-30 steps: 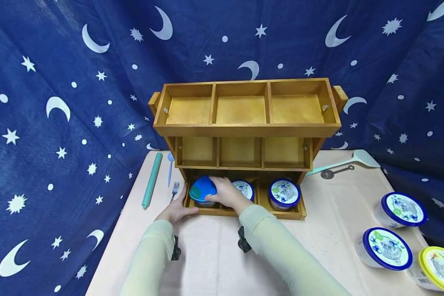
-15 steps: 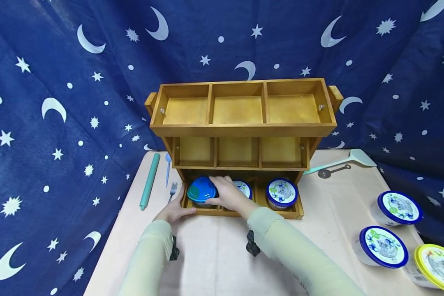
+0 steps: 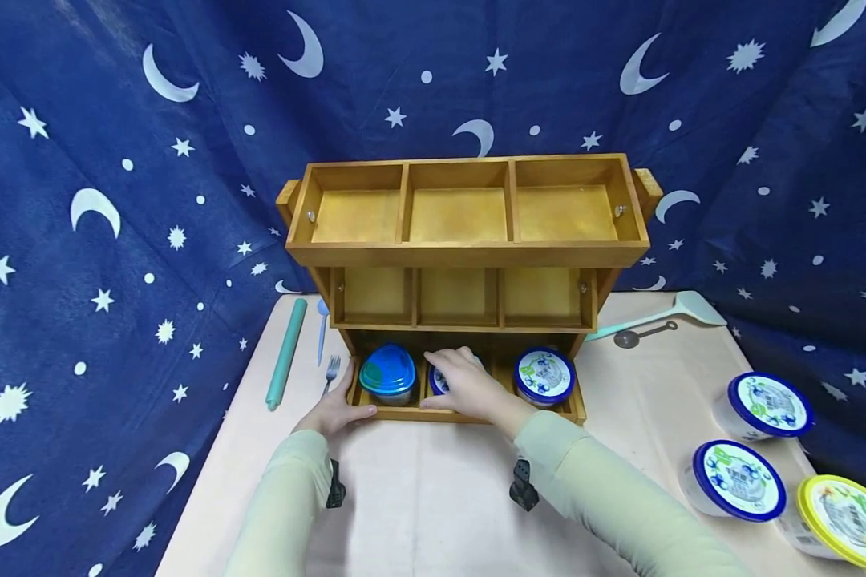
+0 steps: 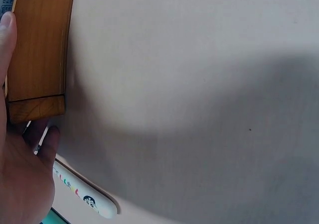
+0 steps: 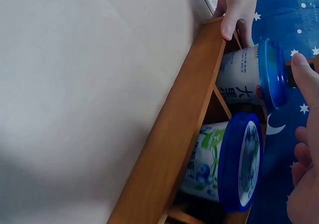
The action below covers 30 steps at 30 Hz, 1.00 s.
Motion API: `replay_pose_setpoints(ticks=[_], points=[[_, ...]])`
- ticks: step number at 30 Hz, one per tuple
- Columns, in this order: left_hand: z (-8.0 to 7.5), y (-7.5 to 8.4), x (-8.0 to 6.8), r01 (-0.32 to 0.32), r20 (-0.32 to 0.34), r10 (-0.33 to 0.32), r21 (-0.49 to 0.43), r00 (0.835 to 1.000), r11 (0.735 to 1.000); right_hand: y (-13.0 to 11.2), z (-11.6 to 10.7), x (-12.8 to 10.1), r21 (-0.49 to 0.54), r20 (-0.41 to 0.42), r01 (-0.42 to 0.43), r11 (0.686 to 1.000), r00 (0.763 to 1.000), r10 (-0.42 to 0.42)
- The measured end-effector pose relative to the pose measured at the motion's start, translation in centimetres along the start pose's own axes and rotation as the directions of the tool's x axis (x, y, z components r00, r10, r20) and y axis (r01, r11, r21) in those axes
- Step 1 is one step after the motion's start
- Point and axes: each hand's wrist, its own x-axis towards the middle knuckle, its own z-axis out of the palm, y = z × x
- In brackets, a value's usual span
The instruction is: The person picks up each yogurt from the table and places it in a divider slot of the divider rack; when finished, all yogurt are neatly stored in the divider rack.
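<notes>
A three-tier wooden storage box (image 3: 469, 256) stands with its trays fanned out. In its lowest tray sit a tub with a rounded-triangular blue-green lid (image 3: 387, 371) at left, a blue-lidded middle tub (image 3: 439, 382), and another blue-lidded tub (image 3: 544, 376) at right. My left hand (image 3: 330, 412) grips the tray's front left corner, thumb along the front wall, fingers at the side. My right hand (image 3: 472, 391) hovers over the middle tub and partly hides it. In the right wrist view that hand (image 5: 305, 196) has its thumb and fingers spread, apart from the lids.
Left of the box lie a green roll (image 3: 286, 354), a blue spoon (image 3: 321, 332) and a fork (image 3: 333, 369). A pale green spatula (image 3: 693, 307) and a dark measuring spoon (image 3: 628, 339) lie right. Farther right stand two blue-lidded tubs (image 3: 739, 479) and a yellow-lidded one (image 3: 853, 519).
My right hand has let go of the blue-green-lidded tub and moved right, over the middle tub. My left hand stays on the box corner. The head view has shifted slightly right.
</notes>
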Motion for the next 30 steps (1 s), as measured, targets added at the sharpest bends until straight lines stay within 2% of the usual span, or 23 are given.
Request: replay_pose_setpoints(ticks=[5,9,15,23,30], points=[[-0.1,0.1,-0.1,0.012,0.011,-0.012,0.009,1.0,1.0,0.7,-0.8,-1.1,-0.012,-0.033,0.042,0.999,0.999,-0.042],[-0.2,0.2,0.0,0.008,0.005,-0.008,0.008,1.0,1.0,1.3,-1.6,-1.7,-0.016,-0.046,0.032,0.999,0.998,-0.033],[0.0,0.1,0.1,0.02,0.017,-0.02,-0.007,1.0,1.0,2.4,-2.2,-2.8,-0.006,-0.037,0.016,1.0,0.999,-0.016],[0.4,0.2,0.0,0.006,0.016,-0.006,-0.015,1.0,1.0,4.7,-3.4,-4.7,0.005,-0.016,0.013,1.0,1.0,-0.013],[-0.1,0.2,-0.3,-0.005,0.0,0.005,0.012,1.0,1.0,6.8,-4.5,-7.0,-0.058,-0.046,0.023,0.998,0.999,-0.025]])
